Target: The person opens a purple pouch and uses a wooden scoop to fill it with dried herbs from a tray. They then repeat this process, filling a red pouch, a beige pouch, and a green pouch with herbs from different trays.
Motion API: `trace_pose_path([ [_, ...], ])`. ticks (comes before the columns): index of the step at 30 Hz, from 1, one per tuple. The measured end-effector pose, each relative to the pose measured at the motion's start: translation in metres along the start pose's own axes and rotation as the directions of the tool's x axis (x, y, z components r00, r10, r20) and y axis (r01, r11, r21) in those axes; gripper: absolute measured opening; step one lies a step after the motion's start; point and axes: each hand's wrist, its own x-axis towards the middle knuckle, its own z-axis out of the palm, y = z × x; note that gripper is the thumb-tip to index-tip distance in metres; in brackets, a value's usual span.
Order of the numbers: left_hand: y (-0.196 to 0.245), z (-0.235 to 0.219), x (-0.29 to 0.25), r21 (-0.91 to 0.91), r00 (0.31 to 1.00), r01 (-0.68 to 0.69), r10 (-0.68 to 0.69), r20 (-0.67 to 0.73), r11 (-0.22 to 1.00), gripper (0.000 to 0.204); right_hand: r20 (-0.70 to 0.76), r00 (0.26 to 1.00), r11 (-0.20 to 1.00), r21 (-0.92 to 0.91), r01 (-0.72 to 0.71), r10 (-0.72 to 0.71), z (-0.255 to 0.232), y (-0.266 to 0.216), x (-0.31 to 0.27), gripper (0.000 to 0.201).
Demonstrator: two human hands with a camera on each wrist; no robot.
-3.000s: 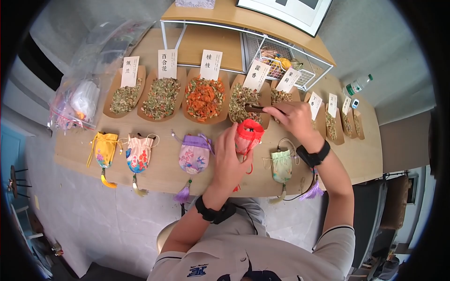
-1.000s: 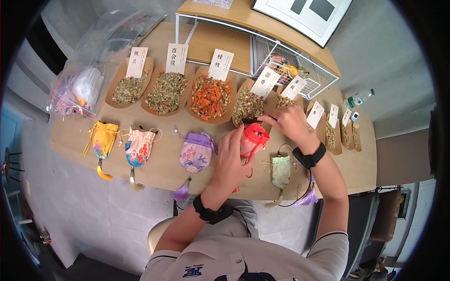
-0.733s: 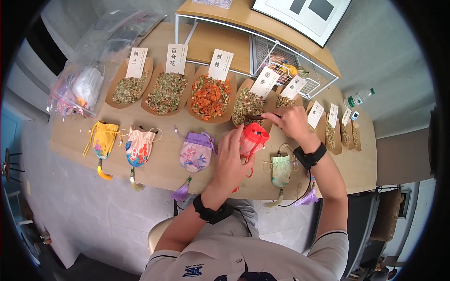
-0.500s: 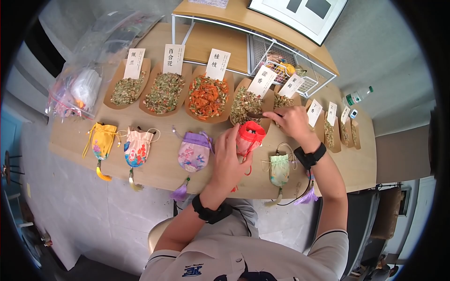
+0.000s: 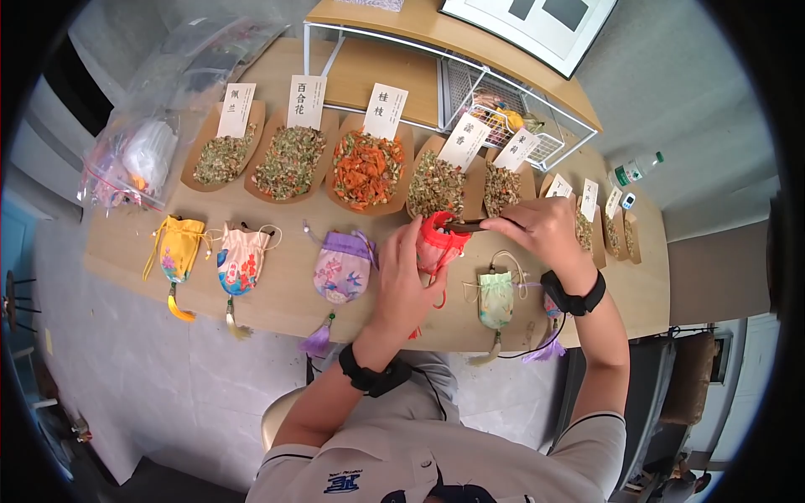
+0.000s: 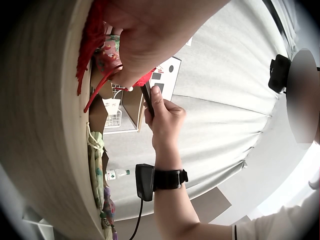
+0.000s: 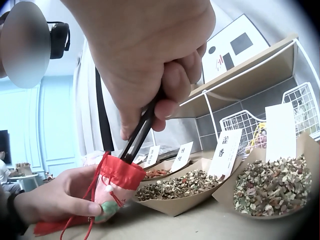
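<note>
The left hand [image 5: 407, 281] grips a small red drawstring pouch [image 5: 439, 243] from its left side, its mouth held open and facing up. In the right hand [image 5: 549, 232] is a dark tool [image 5: 471, 225], pinched between thumb and fingers. The tool's far end is inside the mouth of the pouch, as the right wrist view also shows, so its tip is hidden. Just behind the pouch stands a paper tray of dried herbs [image 5: 436, 186] with a label card. In the left wrist view the left hand [image 6: 157, 35] is close over the pouch [image 6: 109, 52].
Several more herb trays with cards line the table, one with orange pieces [image 5: 367, 170]. Yellow [image 5: 180, 249], pink [image 5: 241, 258], purple [image 5: 343, 267] and green [image 5: 496, 299] pouches lie near the front edge. Behind are a shelf [image 5: 386, 80] and a wire basket; a bottle [image 5: 636, 169] lies at right.
The right hand has moved from over the herb tray towards the front, and the tool's end has gone from the herbs into the red pouch. The left hand still holds the pouch.
</note>
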Motion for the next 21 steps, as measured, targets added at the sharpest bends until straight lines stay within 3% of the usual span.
trace_pose_path([
  [3,-0.001,0.0,0.0,-0.001,1.0,0.004,-0.004,0.005,1.0,0.083,-0.058,0.998,0.998,0.065,-0.025,0.029,0.003,0.002,0.001,0.036],
  [6,-0.003,0.001,0.0,-0.006,1.0,-0.006,0.006,0.012,1.0,0.084,0.045,0.981,0.977,0.093,-0.19,0.186,0.002,0.017,0.004,0.035],
  [9,-0.003,0.001,0.0,0.003,0.999,-0.022,0.022,0.032,1.0,0.084,0.126,0.95,0.958,0.003,-0.287,0.284,0.023,0.043,0.005,0.037],
  [15,-0.003,0.0,0.001,0.052,0.998,-0.052,0.049,0.049,0.997,0.085,0.217,0.948,0.973,-0.054,-0.226,0.233,0.06,0.043,0.03,0.044],
  [18,-0.002,-0.002,0.001,0.051,0.997,-0.035,0.031,0.073,0.998,0.085,0.117,0.981,0.984,0.07,-0.161,0.152,0.059,0.018,0.042,0.039],
  [21,-0.002,-0.001,0.001,0.038,0.997,-0.051,0.049,0.054,0.998,0.084,0.127,0.989,0.997,0.026,-0.075,0.071,0.056,0.007,0.042,0.038],
])
